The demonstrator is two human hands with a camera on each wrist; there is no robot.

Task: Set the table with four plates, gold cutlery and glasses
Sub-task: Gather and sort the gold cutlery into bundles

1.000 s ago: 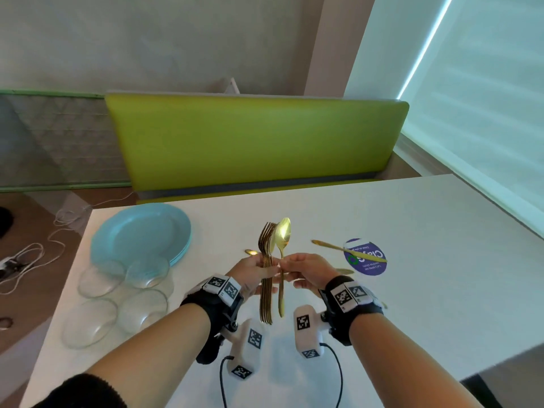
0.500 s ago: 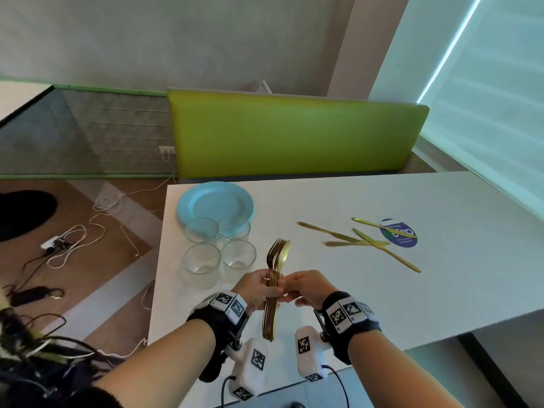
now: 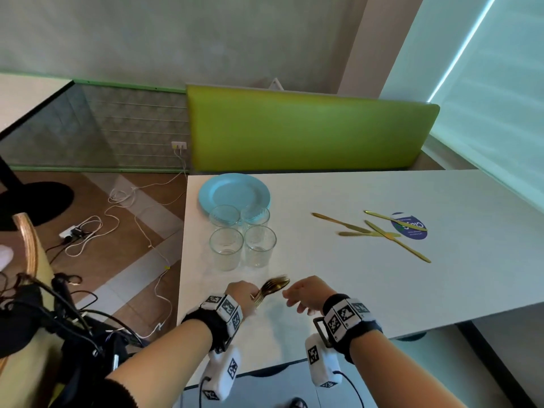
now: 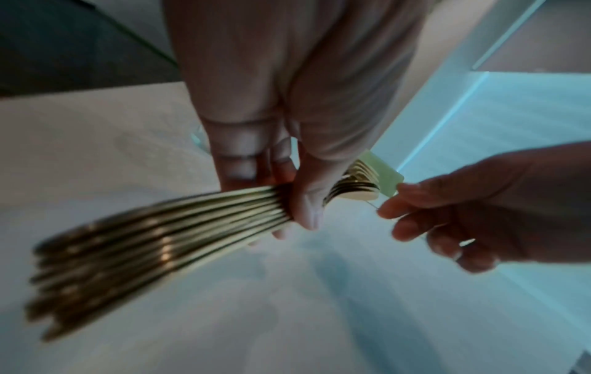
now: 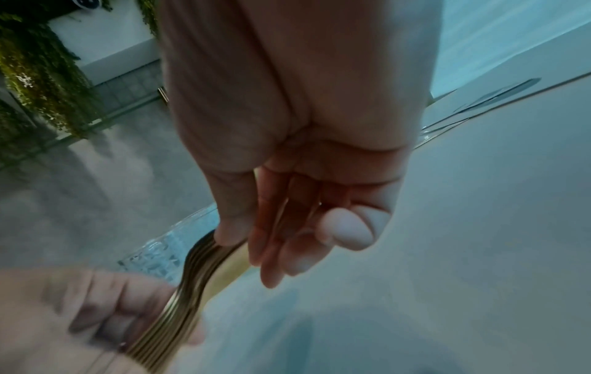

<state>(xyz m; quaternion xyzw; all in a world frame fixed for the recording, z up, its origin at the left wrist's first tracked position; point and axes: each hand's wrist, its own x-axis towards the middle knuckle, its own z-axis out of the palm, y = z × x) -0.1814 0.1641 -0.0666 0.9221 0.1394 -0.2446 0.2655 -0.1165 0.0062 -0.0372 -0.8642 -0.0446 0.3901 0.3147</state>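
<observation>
The bundle of gold forks and spoons [image 3: 269, 290] sits in the left hand [image 3: 240, 295], low over the near edge of the table [image 3: 368, 290], heads pointing away toward the glasses. In the left wrist view the thumb and fingers are curled tight round the handles, which fan out blurred behind the fist. The right hand [image 3: 306, 293] is just beside the heads, fingers loosely curled; in the right wrist view its thumb seems to touch the topmost fork, but whether it pinches anything I cannot tell. Judging by how things lie, the task is barely begun: nothing is laid at any place yet. The blue plates [image 3: 234, 194] are stacked at the far left corner of the table, how many I cannot count. Four glasses [image 3: 243, 240] stand upright in a tight square just in front of the stack, the back pair against its rim, and all look empty. Four gold knives [image 3: 374, 231] lie loose and partly crossed to the right, one over a round blue sticker [image 3: 412, 228]. Left to do, then: spread the plates, share out the cutlery and set one glass at each place.
</observation>
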